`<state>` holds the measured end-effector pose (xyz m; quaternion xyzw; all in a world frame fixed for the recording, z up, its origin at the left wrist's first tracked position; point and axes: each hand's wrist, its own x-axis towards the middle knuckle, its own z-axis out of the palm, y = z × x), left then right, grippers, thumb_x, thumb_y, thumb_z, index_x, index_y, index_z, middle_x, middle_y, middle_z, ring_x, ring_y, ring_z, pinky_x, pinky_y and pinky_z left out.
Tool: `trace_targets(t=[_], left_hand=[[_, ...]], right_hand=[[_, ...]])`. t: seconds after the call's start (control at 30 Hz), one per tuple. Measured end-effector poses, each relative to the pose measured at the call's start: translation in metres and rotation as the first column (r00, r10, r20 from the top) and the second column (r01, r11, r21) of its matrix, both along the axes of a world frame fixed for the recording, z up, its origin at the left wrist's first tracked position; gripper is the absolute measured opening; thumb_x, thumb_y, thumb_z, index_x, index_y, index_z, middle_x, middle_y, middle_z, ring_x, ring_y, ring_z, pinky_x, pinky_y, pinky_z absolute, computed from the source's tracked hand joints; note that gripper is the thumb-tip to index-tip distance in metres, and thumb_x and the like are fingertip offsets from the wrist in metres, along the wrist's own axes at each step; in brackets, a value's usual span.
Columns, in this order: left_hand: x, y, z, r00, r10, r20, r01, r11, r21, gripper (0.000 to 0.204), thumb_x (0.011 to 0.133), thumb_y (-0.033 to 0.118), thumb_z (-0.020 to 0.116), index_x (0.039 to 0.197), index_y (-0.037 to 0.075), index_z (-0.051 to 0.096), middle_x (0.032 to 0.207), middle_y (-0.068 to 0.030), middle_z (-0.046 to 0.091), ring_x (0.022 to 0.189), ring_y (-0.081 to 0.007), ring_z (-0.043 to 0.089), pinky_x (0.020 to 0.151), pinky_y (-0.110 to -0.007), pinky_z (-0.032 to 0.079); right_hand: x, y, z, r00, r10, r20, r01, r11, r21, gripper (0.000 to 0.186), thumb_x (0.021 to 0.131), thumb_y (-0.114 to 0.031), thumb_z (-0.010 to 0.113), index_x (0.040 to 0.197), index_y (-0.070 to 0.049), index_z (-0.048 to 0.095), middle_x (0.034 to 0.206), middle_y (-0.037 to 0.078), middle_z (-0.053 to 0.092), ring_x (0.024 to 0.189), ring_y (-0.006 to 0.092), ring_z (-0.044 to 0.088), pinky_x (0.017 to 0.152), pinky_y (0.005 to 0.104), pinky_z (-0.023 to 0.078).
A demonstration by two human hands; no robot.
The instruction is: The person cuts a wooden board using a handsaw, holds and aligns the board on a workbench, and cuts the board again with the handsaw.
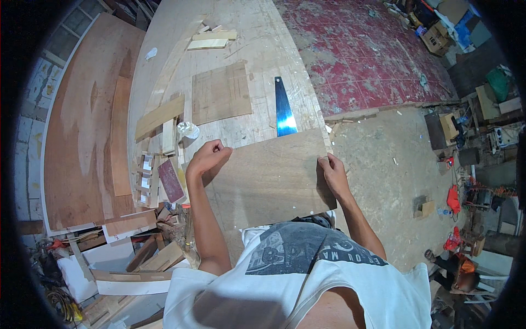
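A thin brown plywood sheet [268, 181] lies in front of me, over the near part of the wooden workbench [164, 66]. My left hand [207, 158] has its fingers curled at the sheet's far left corner. At the right edge, my right hand [333, 172] pinches the sheet between thumb and fingers. Just beyond the sheet is a hand saw [284, 109], its shiny blade showing and its handle end hidden beneath the sheet. Farther off, a smaller plywood piece [221, 92] rests flat on the bench.
Wood strips [211, 41] lie at the far end, and a crumpled clear plastic item [188, 130] sits left of centre. A reddish rectangular block [171, 180] is by my left forearm. A large plywood panel [82, 126] stands left. Offcuts [159, 255] are piled lower left.
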<state>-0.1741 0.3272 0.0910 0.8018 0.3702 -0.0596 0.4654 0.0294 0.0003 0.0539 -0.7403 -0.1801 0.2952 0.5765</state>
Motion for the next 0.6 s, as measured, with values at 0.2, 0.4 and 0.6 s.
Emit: trace_targets(t=[0.2, 0.4, 0.6], left_hand=[[-0.004, 0.008, -0.007, 1.000, 0.005, 0.002, -0.005, 1.000, 0.011, 0.037, 0.082, 0.037, 0.069, 0.079, 0.002, 0.060, 0.070, 0.0007, 0.053, 0.067, -0.0090, 0.046, 0.061, -0.028, 0.042], [-0.004, 0.008, 0.000, 0.999, 0.014, 0.039, -0.013, 1.000, -0.011, 0.035, 0.082, 0.035, 0.069, 0.079, 0.001, 0.060, 0.070, 0.0007, 0.053, 0.066, -0.0088, 0.046, 0.060, -0.027, 0.041], [-0.008, 0.012, -0.005, 0.997, 0.032, 0.068, -0.031, 0.999, -0.016, 0.035, 0.082, 0.035, 0.069, 0.079, 0.001, 0.060, 0.069, 0.0009, 0.052, 0.066, -0.0087, 0.045, 0.059, -0.026, 0.041]], right_hand=[[-0.001, 0.006, 0.006, 1.000, 0.003, 0.025, -0.002, 1.000, -0.026, 0.028, 0.094, -0.023, 0.056, 0.089, 0.005, 0.058, 0.070, 0.002, 0.051, 0.067, 0.0095, 0.044, 0.060, 0.0295, 0.038], [-0.002, 0.013, 0.014, 1.000, 0.005, -0.019, -0.004, 0.999, 0.033, 0.029, 0.094, -0.023, 0.056, 0.089, 0.005, 0.058, 0.071, 0.002, 0.052, 0.068, 0.0092, 0.044, 0.060, 0.0291, 0.038], [0.004, 0.016, 0.006, 0.998, 0.036, 0.049, -0.037, 0.999, 0.018, 0.029, 0.094, -0.023, 0.057, 0.089, 0.005, 0.058, 0.071, 0.002, 0.052, 0.069, 0.0094, 0.044, 0.061, 0.0294, 0.039]])
